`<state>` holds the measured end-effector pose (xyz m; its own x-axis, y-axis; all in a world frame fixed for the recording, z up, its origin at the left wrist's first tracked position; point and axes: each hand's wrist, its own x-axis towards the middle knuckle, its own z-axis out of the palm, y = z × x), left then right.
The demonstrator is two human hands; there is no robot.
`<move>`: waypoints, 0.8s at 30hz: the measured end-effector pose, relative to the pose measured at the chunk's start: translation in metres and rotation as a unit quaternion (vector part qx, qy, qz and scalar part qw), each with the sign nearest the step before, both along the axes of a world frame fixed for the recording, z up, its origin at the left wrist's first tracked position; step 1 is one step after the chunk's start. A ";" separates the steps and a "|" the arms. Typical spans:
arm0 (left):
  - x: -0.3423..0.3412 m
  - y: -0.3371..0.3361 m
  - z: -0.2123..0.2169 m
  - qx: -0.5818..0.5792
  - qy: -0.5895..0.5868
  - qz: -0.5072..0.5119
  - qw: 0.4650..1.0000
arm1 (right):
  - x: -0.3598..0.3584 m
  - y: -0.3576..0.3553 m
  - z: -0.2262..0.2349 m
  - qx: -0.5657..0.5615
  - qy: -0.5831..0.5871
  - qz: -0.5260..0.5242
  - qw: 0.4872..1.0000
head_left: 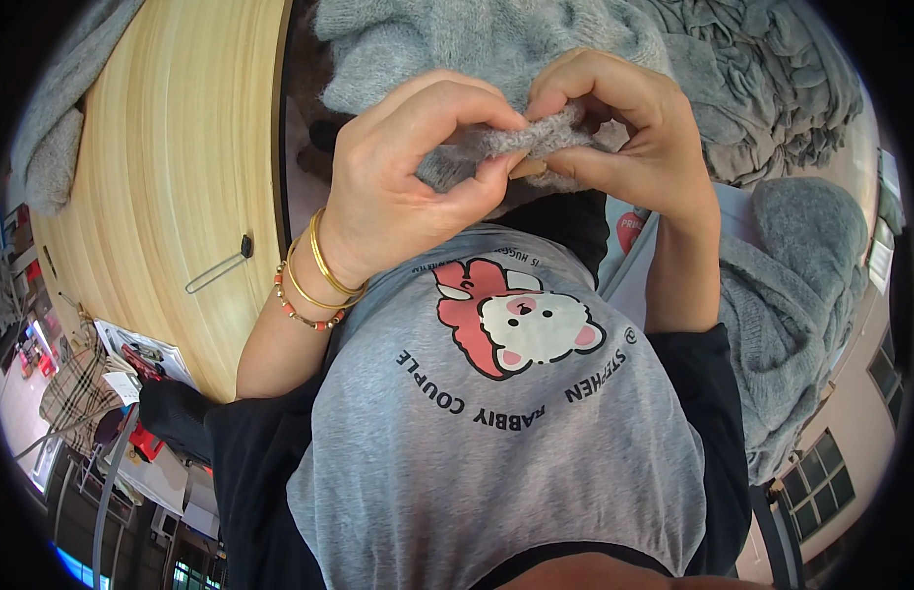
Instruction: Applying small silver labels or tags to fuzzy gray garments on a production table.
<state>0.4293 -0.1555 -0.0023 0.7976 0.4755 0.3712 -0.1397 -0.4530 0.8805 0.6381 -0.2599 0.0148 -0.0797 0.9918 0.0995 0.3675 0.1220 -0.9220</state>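
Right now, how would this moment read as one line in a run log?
left hand: pinching grey knit fabric | right hand: pinching same fabric | hands: close together | wooden tabletop: to the left

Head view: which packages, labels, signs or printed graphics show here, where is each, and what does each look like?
Shirt print: centre, on the grey shirt below the hands; red-and-white cartoon animal ringed by dark lettering.
Red round label: right of centre, beside the right forearm; white marks, partly hidden.
Printed papers: lower left, at the edge of the wooden table; white sheets with red and dark pictures.
White tags: far right rim; too small to tell.
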 end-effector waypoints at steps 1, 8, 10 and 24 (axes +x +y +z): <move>0.000 0.000 0.000 0.004 -0.004 0.006 1.000 | -0.001 -0.001 -0.001 -0.002 0.000 -0.006 1.000; -0.002 0.006 0.007 0.006 -0.020 -0.044 0.999 | -0.004 -0.005 -0.001 0.035 0.103 -0.010 0.994; -0.003 0.007 0.010 0.008 -0.024 -0.038 0.999 | -0.005 -0.005 -0.001 0.036 0.092 -0.021 0.995; -0.007 0.011 0.018 0.024 -0.005 -0.047 0.999 | -0.007 -0.001 0.000 0.055 0.078 0.023 0.995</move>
